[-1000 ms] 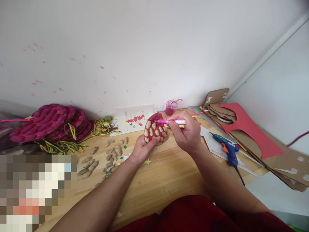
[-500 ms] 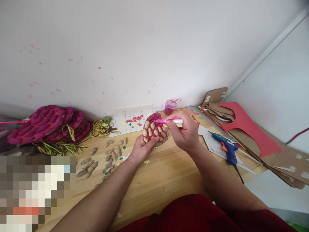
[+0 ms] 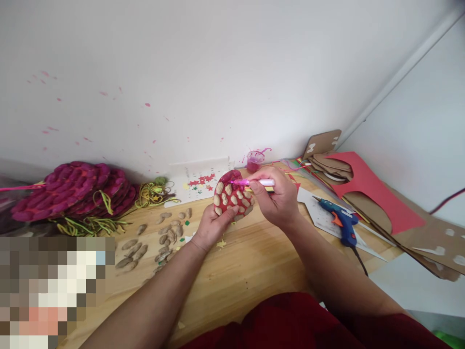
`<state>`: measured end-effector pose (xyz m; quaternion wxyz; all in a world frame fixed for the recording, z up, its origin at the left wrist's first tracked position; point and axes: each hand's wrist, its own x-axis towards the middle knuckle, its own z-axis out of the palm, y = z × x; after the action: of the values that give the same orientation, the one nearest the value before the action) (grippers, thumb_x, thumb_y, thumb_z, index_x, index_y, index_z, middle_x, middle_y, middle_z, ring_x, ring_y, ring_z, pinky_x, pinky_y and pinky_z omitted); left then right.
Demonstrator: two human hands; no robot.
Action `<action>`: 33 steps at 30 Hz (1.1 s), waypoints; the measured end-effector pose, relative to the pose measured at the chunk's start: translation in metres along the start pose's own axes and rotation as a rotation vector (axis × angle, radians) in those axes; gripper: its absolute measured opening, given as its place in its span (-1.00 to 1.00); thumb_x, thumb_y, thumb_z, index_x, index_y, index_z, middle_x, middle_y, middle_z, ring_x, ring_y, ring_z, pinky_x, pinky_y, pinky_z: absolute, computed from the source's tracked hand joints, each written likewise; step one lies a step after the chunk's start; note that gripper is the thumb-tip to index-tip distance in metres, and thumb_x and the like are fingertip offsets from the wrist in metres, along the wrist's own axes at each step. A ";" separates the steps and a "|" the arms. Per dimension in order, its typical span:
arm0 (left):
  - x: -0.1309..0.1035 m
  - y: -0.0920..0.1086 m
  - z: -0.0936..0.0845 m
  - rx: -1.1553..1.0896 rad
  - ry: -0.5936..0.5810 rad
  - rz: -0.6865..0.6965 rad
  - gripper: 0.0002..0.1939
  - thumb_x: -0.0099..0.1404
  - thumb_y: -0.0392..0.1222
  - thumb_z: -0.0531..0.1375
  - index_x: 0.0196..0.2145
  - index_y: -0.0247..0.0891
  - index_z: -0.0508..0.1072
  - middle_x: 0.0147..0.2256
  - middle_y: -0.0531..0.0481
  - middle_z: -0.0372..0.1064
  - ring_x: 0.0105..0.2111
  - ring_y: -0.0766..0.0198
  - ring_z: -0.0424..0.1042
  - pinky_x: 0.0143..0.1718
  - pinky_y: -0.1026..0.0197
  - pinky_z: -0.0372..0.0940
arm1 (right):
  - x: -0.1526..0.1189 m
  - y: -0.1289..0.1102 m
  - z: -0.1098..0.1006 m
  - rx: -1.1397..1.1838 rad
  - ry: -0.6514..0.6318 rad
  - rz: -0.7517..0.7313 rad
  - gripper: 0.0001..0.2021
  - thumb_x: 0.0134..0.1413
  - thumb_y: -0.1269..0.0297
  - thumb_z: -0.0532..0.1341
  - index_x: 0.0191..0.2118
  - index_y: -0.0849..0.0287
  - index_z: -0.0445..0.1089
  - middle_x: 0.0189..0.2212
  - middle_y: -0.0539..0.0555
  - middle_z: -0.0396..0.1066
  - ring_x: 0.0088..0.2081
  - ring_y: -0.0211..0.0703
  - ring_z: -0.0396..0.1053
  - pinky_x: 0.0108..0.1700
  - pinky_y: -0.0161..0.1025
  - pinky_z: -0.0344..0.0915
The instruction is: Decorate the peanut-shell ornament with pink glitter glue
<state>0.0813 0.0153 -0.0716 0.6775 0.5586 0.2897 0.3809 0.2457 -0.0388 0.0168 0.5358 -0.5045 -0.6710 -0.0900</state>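
Where the fingers (image 3: 262, 190) of the right hand (image 3: 276, 201) pinch together, they hold a white-handled brush (image 3: 258, 182) level, its pink tip resting on the upper edge of a red disc studded with peanut shells (image 3: 232, 196). That disc is tilted up above the worktop (image 3: 247, 261), gripped from below by the left hand (image 3: 212, 225), whose thumb presses on its lower face while the other fingers wrap behind it, out of sight. Part of the disc's top is already coated in dark pink. Just behind the two hands, near the wall, stands a small pot of pink paint (image 3: 255, 161), and beside it lies a white sheet with coloured star stickers (image 3: 199, 179). Left of the left hand, loose peanut shells (image 3: 152, 240) lie scattered on the wood, and further left a stack of pink-painted discs (image 3: 72, 186) rests next to a tangle of yellow-green cord (image 3: 152, 191). Right of the right hand, well apart, a blue glue gun (image 3: 339, 223) lies on a white sheet, with red card (image 3: 374, 194) and brown cardboard cut-outs (image 3: 417, 232) beyond it. Pink specks dot the wall (image 3: 218, 72). Red cloth (image 3: 290, 325) fills the bottom edge between the forearms.
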 end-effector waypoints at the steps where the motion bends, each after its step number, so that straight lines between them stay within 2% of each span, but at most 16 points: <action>1: 0.000 0.001 0.000 -0.002 -0.002 0.000 -0.57 0.14 0.12 0.40 -0.20 -0.29 0.62 -0.29 -0.12 0.62 -0.25 0.07 0.56 -0.28 0.14 0.42 | 0.000 0.000 0.000 0.006 -0.001 -0.001 -0.94 0.28 0.33 0.23 -0.25 0.09 0.45 -0.34 0.03 0.56 -0.26 -0.13 0.48 -0.13 -0.11 0.36; 5: -0.001 0.003 0.000 -0.013 0.003 -0.012 -0.61 0.13 0.12 0.41 -0.30 -0.28 0.60 -0.41 -0.08 0.57 -0.38 0.14 0.51 -0.39 0.18 0.37 | 0.000 -0.002 0.001 0.001 -0.012 -0.012 -0.94 0.28 0.32 0.22 -0.26 0.08 0.44 -0.37 0.03 0.55 -0.29 -0.12 0.46 -0.16 -0.11 0.36; 8: 0.000 0.001 0.000 -0.041 0.029 -0.032 -0.63 0.13 0.11 0.42 -0.46 -0.25 0.50 -0.62 0.09 0.35 -0.62 0.36 0.25 -0.59 0.28 0.14 | -0.001 -0.002 0.001 -0.010 -0.016 -0.007 -0.93 0.27 0.31 0.21 -0.27 0.09 0.42 -0.37 0.03 0.55 -0.30 -0.11 0.46 -0.17 -0.10 0.36; 10: 0.000 0.000 -0.001 -0.070 0.036 -0.040 -0.59 0.13 0.10 0.42 -0.53 -0.24 0.38 -0.67 0.17 0.19 -0.68 0.44 0.06 -0.65 0.30 -0.03 | -0.001 -0.002 0.002 0.000 -0.017 -0.005 -0.93 0.27 0.31 0.22 -0.28 0.08 0.42 -0.37 0.03 0.55 -0.30 -0.11 0.46 -0.17 -0.10 0.36; 12: 0.000 0.000 0.000 -0.083 0.024 -0.045 -0.54 0.12 0.09 0.42 -0.57 -0.23 0.30 -0.69 0.20 0.11 -0.69 0.47 -0.01 -0.66 0.31 -0.10 | -0.002 -0.001 0.002 0.022 -0.003 0.006 -0.94 0.28 0.31 0.22 -0.26 0.08 0.42 -0.35 0.03 0.56 -0.29 -0.12 0.47 -0.17 -0.11 0.37; 17: -0.001 0.003 0.001 -0.122 0.029 -0.050 -0.50 0.10 0.07 0.41 -0.62 -0.21 0.21 -0.72 0.21 0.06 -0.71 0.48 -0.04 -0.68 0.31 -0.13 | -0.002 -0.001 0.002 0.044 -0.018 0.021 -0.95 0.27 0.32 0.22 -0.25 0.09 0.43 -0.34 0.03 0.56 -0.27 -0.14 0.47 -0.17 -0.13 0.37; 28: -0.001 0.002 -0.001 -0.171 0.016 -0.070 -0.54 0.12 0.01 0.41 -0.61 -0.23 0.24 -0.72 0.21 0.07 -0.73 0.50 -0.06 -0.69 0.34 -0.15 | -0.001 -0.001 0.001 0.063 -0.020 0.040 -0.95 0.27 0.33 0.22 -0.26 0.11 0.41 -0.34 0.02 0.55 -0.27 -0.16 0.48 -0.15 -0.15 0.37; 33: -0.001 -0.001 -0.003 -0.165 0.002 -0.079 -0.53 0.14 0.01 0.41 -0.63 -0.24 0.23 -0.72 0.19 0.10 -0.72 0.48 0.00 -0.67 0.33 -0.12 | -0.002 -0.001 0.001 0.086 -0.005 0.062 -0.94 0.28 0.33 0.22 -0.26 0.12 0.42 -0.34 0.03 0.54 -0.26 -0.17 0.47 -0.16 -0.17 0.37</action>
<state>0.0789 0.0160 -0.0729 0.7355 0.4887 0.2798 0.3768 0.2441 -0.0394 0.0155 0.5578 -0.5020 -0.6595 -0.0432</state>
